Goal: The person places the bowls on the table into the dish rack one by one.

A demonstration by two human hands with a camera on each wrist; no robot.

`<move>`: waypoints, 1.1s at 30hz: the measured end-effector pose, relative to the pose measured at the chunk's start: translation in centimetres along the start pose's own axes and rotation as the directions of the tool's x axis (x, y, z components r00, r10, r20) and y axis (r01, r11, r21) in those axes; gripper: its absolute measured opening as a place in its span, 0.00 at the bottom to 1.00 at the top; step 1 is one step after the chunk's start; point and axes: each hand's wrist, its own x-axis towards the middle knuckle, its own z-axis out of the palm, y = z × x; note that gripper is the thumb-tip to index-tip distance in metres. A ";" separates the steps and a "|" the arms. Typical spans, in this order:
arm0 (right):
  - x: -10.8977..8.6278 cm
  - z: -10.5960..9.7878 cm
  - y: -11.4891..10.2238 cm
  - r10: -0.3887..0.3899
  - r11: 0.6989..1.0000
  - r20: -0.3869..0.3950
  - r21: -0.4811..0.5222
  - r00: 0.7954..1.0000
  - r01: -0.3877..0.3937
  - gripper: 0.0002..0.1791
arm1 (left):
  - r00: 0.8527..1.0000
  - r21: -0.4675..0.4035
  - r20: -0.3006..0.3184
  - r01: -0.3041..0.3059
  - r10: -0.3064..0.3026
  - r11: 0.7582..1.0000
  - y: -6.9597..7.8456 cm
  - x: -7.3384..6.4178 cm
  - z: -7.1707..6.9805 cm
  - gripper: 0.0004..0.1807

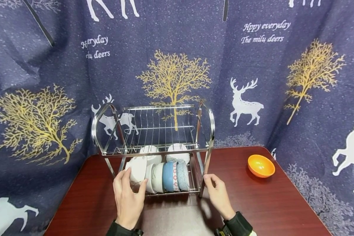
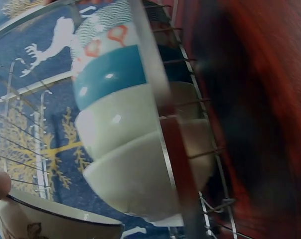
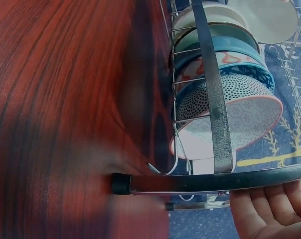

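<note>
My left hand [image 1: 128,196] grips a white bowl [image 1: 137,167] by its rim at the left end of the lower tier of a metal dish rack [image 1: 162,152]. In the left wrist view this bowl [image 2: 56,219] has a dark rim and a brown motif, and a fingertip lies on its edge. To its right, bowls stand on their sides in a row: a white bowl [image 1: 149,180], a cream bowl [image 1: 157,178], a blue bowl [image 1: 167,177] and a patterned bowl [image 1: 183,177]. My right hand [image 1: 219,195] holds the rack's front right leg [image 3: 190,182].
Two white bowls, a left one [image 1: 153,157] and a right one [image 1: 178,153], sit at the back of the lower tier. An orange bowl [image 1: 261,166] stands on the red-brown table [image 1: 233,164] at the right. Behind hangs a dark blue printed curtain [image 1: 177,39].
</note>
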 end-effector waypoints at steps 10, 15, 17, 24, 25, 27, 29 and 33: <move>0.0 0.0 0.0 0.005 1.000 0.004 -0.026 1.000 -0.005 0.12 | 1.000 0.002 -0.016 0.005 -0.005 1.000 -1.9 -1.0 1.3 0.37; 0.0 0.0 -0.1 0.004 1.000 0.006 -0.024 1.000 -0.003 0.10 | 0.999 0.001 -0.006 0.054 -0.054 0.999 -2.5 -1.3 1.8 0.37; 0.0 0.0 -0.1 0.002 1.000 0.005 -0.020 1.000 -0.002 0.10 | 0.998 0.005 0.003 0.069 -0.069 0.998 -2.6 -1.4 1.9 0.37; 0.0 0.0 -0.3 0.005 1.000 -0.002 -0.019 1.000 -0.005 0.09 | 0.992 0.008 0.025 0.123 -0.123 0.992 -2.6 -1.7 2.5 0.38; 0.0 0.0 -0.3 0.003 1.000 -0.003 -0.019 1.000 -0.003 0.09 | 0.990 0.001 0.029 0.137 -0.137 0.991 -2.6 -1.7 2.5 0.37; 0.0 0.0 -0.2 0.000 1.000 -0.006 -0.018 1.000 0.000 0.09 | 0.982 -0.014 0.047 0.182 -0.181 0.983 -2.6 -1.8 2.7 0.36; 0.0 0.1 0.0 -0.015 1.000 -0.011 -0.028 1.000 0.015 0.09 | 0.969 -0.024 0.072 0.240 -0.238 0.971 -2.6 -1.8 2.8 0.35; 0.3 0.2 1.4 -0.029 0.999 -0.022 -0.040 0.999 0.028 0.09 | 0.930 -0.024 0.118 0.352 -0.347 0.936 -2.7 -1.9 3.0 0.33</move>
